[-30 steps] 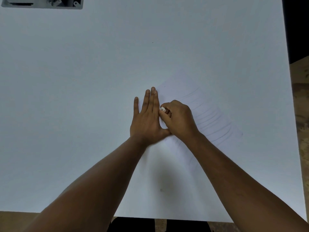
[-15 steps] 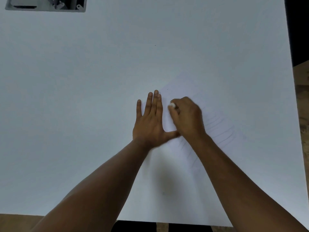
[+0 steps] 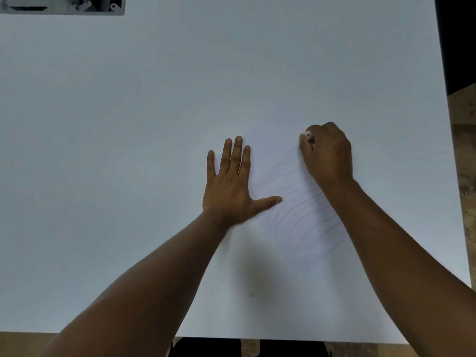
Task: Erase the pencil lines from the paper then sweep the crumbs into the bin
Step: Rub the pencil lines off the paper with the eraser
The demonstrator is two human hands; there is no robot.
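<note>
A white sheet of paper (image 3: 296, 202) with several curved pencil lines lies tilted on the white table (image 3: 128, 150), right of centre. My left hand (image 3: 233, 186) presses flat on the sheet's left edge, fingers spread, thumb pointing right. My right hand (image 3: 327, 153) is closed on a small white eraser (image 3: 307, 135) whose tip pokes out at the fingertips, resting on the paper's upper right part. The right forearm covers the sheet's right side.
A grey tray-like opening (image 3: 61, 5) with metal parts shows at the top left corner. The table's right edge (image 3: 443, 124) borders a dark strip and a brown floor. The near edge runs along the bottom.
My right hand with the eraser has slid away from the left hand, up and to the right across the paper. The left hand stays flat in place.
</note>
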